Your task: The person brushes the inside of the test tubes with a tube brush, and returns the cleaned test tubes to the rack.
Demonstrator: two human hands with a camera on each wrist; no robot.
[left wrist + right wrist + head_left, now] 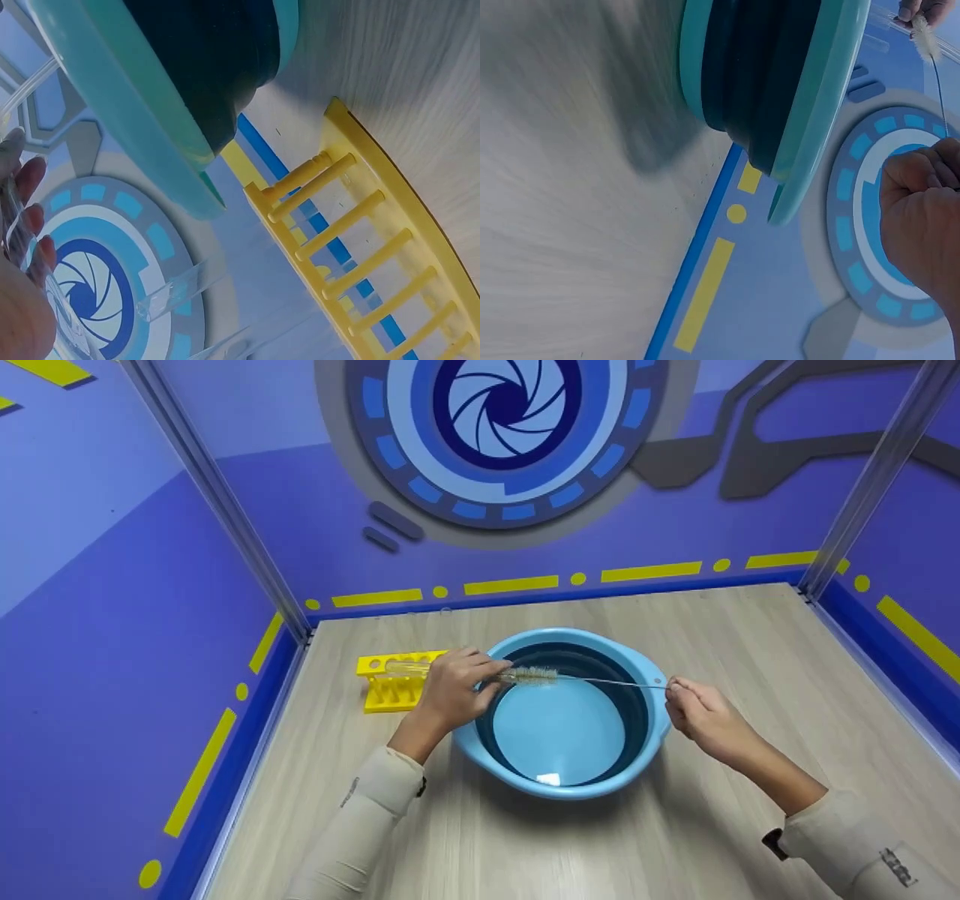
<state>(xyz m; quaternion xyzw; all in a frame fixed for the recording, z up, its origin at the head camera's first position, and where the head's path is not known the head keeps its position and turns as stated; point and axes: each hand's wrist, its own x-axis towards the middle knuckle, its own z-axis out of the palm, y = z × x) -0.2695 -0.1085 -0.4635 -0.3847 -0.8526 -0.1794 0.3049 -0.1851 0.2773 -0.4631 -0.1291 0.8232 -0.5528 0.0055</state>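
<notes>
A clear test tube (406,667) is gripped by the curled fingers of the left hand (457,688), its closed end extending over a yellow test-tube rack (390,706). The wire handle of a test-tube brush (534,676) is pinched in the fingers of the right hand (701,714) — its bristles are held beside the left fingertips, above a blue basin (559,793) with a dark inner wall. Whether the bristle tip is inside the tube cannot be told. Both rack and basin are supported by the bench (525,855).
</notes>
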